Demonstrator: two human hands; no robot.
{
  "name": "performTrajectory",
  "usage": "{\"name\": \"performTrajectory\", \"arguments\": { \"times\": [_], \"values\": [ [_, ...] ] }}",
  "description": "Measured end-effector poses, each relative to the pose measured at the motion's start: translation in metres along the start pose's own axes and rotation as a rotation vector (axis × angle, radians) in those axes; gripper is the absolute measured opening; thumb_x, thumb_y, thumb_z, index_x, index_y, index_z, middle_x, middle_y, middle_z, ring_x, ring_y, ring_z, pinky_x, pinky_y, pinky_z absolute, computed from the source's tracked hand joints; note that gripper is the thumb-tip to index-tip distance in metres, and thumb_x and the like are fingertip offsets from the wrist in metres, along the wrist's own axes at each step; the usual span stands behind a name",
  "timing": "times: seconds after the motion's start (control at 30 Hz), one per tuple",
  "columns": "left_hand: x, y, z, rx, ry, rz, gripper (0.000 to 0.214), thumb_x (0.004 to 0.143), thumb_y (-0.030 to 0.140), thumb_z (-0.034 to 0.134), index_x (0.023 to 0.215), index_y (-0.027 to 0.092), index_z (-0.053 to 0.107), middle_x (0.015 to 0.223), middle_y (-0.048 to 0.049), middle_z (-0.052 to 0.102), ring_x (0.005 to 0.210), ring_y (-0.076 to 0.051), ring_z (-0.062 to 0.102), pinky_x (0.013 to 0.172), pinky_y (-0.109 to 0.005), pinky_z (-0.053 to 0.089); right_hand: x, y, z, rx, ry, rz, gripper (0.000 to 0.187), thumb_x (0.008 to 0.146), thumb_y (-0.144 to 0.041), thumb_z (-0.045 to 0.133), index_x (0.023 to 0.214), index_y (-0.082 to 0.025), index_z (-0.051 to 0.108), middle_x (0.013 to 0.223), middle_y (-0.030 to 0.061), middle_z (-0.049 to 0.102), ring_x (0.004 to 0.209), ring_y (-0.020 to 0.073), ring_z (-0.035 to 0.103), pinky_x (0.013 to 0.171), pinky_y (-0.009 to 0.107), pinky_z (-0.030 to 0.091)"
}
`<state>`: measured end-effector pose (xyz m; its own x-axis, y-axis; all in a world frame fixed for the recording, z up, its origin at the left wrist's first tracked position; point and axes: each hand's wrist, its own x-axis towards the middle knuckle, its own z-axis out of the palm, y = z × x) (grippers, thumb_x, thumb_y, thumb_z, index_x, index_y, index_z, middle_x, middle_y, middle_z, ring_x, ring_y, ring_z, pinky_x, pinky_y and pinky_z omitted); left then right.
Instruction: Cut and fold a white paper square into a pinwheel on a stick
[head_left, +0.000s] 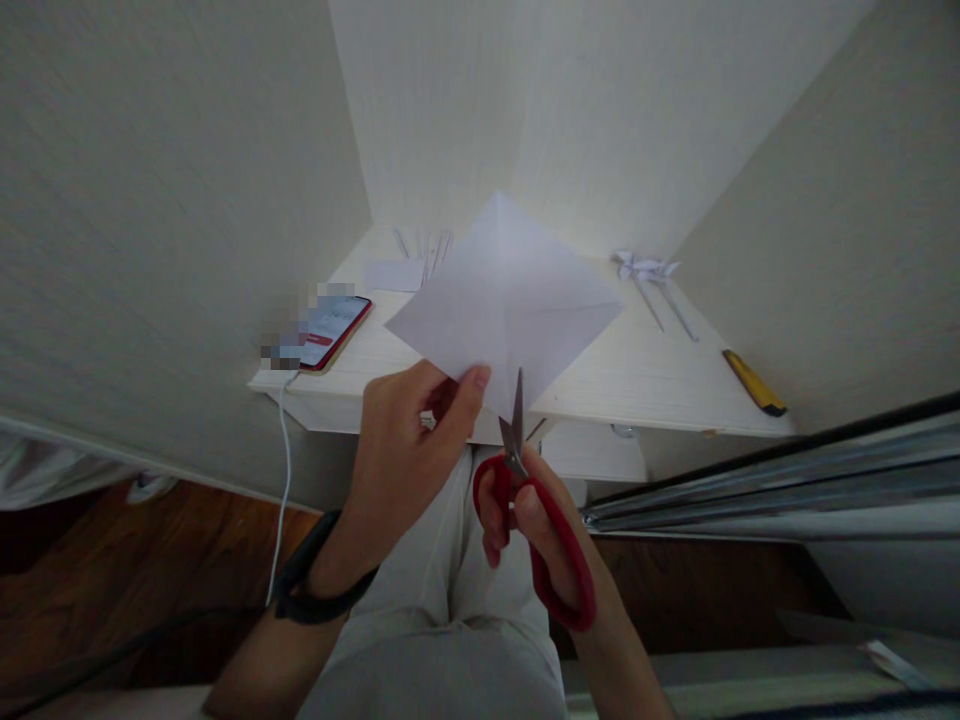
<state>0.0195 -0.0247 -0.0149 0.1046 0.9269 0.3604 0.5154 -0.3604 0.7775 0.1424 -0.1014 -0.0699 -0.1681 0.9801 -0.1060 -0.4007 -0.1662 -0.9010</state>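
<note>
The left hand (409, 440) pinches the lower edge of a square sheet of white paper (506, 300), thumb on the near face and the other fingers folded behind it. The sheet is thin and smooth, held up on one corner like a diamond, with faint crease lines meeting near its middle. It hangs in the air in front of the table (637, 385), not resting on it.

At 5 o'clock from that hand, the right hand (540, 535) is curled through the glossy red plastic loops of a pair of scissors (536, 500). The short grey metal blades point up toward 12 o'clock and are nearly together, their tip at the paper's bottom edge, just right of the left thumb.

The table is pale, with a planked, painted look. At 10 o'clock from the paper lies a flat phone (334, 330) with a red rim and a white cable (283, 470) hanging down. At 2 o'clock lie folded paper pinwheels (649, 275) on thin sticks, and at 3 o'clock a slim yellow cutter (752, 382).
</note>
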Motion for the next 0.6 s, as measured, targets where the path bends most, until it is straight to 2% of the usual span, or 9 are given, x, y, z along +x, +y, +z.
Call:
{"name": "performTrajectory", "arguments": {
  "times": [0.6],
  "values": [
    [0.0023, -0.0042, 0.0016, -0.008, 0.0, 0.011, 0.037, 0.088, 0.03, 0.055, 0.053, 0.02, 0.048, 0.046, 0.005, 0.05, 0.042, -0.009, 0.045, 0.044, -0.025, 0.033, 0.0013, -0.0017, -0.0013, -0.079, 0.018, 0.032, 0.048, 0.081, -0.068, 0.057, 0.087, -0.022, 0.045, 0.071, -0.0044, 0.045, 0.051, 0.0082, 0.043, 0.044, 0.022, 0.039]
  ]
}}
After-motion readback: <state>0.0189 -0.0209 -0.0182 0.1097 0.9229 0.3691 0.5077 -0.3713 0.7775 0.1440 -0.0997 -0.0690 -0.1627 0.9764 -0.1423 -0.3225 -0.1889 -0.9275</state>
